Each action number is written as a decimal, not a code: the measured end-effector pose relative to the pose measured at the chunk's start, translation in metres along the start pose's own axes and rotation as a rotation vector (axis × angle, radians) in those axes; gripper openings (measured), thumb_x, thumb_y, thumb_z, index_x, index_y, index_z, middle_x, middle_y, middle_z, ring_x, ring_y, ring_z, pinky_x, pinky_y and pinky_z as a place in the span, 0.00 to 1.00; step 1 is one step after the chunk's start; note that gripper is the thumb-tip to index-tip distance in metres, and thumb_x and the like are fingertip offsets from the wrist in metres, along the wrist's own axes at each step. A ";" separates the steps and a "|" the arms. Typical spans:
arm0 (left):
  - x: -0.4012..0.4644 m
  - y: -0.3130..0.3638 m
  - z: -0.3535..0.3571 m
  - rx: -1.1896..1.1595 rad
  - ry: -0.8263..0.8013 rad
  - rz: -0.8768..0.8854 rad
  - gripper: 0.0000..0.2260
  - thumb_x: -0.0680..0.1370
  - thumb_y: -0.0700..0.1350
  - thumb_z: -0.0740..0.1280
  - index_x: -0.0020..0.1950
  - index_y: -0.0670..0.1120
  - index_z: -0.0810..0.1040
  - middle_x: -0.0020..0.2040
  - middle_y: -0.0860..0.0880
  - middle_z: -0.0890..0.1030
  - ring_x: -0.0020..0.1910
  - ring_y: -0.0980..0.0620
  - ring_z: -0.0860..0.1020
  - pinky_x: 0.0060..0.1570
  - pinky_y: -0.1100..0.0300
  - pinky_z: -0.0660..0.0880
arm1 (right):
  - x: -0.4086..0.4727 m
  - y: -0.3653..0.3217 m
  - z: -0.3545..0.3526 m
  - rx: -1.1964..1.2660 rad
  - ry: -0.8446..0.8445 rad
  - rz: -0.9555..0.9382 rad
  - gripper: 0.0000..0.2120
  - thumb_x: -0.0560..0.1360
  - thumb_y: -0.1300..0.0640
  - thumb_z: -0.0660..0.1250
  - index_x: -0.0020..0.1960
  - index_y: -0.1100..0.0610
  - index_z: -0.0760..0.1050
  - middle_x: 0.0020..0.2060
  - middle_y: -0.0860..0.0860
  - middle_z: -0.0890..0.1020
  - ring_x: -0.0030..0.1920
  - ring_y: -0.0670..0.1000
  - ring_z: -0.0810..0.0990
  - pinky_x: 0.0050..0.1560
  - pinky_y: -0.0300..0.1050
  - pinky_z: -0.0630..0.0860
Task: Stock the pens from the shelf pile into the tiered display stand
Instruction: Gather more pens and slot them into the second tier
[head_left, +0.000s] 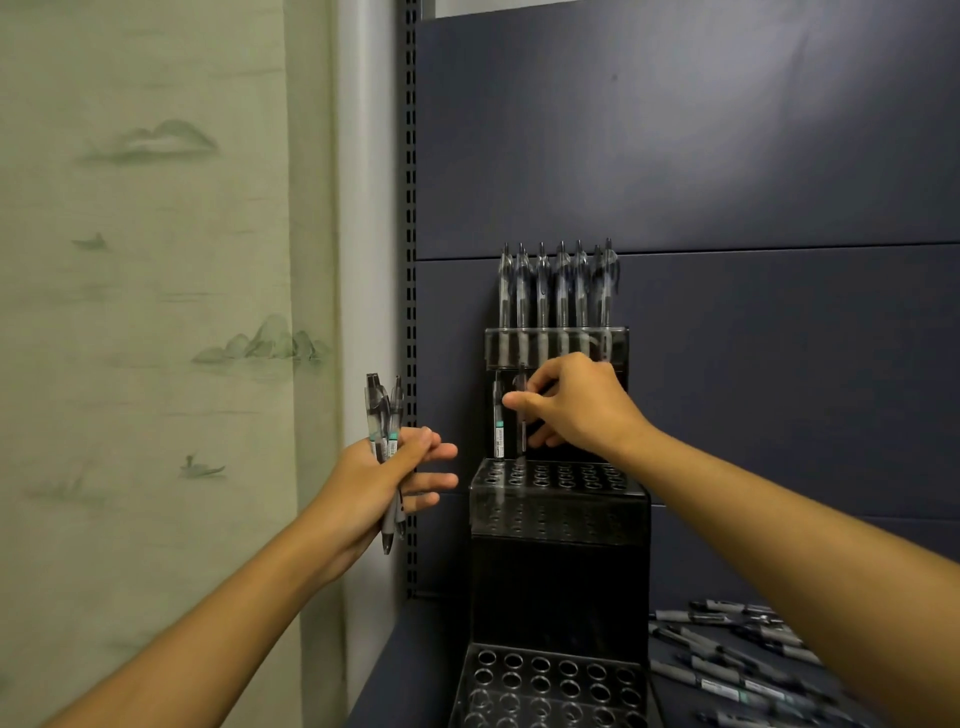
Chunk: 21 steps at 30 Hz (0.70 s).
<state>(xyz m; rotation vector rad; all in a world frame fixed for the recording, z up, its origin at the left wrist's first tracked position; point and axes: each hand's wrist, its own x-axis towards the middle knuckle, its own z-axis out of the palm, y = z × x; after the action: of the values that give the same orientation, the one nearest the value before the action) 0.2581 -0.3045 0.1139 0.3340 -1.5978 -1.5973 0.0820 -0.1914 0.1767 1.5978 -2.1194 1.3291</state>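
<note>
Black stand (558, 571), dark grey-blue shelf panel (727, 156), pale green landscape-patterned wall (145, 260).

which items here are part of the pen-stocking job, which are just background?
Job:
display stand
top-tier pens
pen going in, right hand
spare pens in left hand
shelf pile

Background:
patterned wall covering
slotted upright
blue back panel

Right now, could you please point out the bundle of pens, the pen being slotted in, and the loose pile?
Bundle of pens (383, 415), head view: upper barrels above the left hand.
Pen being slotted (521, 415), head view: mid-barrel.
Loose pile (748, 670), head view: pile's middle.
</note>
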 end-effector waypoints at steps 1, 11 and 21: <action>0.000 0.000 -0.001 0.000 0.002 0.001 0.09 0.80 0.46 0.66 0.54 0.41 0.78 0.50 0.44 0.86 0.39 0.49 0.85 0.34 0.62 0.81 | 0.000 0.000 0.002 -0.034 -0.015 -0.002 0.11 0.75 0.49 0.72 0.44 0.58 0.79 0.37 0.51 0.85 0.32 0.46 0.85 0.42 0.47 0.85; -0.001 0.007 -0.001 0.016 0.007 0.028 0.09 0.79 0.46 0.66 0.54 0.42 0.78 0.49 0.46 0.87 0.39 0.50 0.85 0.34 0.63 0.81 | -0.007 -0.004 -0.011 -0.086 0.013 -0.058 0.15 0.72 0.44 0.73 0.42 0.56 0.80 0.34 0.49 0.85 0.30 0.45 0.84 0.37 0.38 0.78; 0.000 0.036 0.023 0.109 -0.047 0.135 0.09 0.80 0.48 0.65 0.54 0.45 0.80 0.47 0.49 0.87 0.43 0.49 0.86 0.37 0.61 0.78 | -0.013 -0.059 0.000 0.008 0.037 -0.301 0.14 0.75 0.41 0.69 0.49 0.52 0.82 0.38 0.44 0.83 0.38 0.39 0.81 0.39 0.28 0.74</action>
<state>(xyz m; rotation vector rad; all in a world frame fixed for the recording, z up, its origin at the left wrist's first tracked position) 0.2551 -0.2828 0.1501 0.2417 -1.7105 -1.4290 0.1369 -0.1844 0.2004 1.7937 -1.7667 1.2566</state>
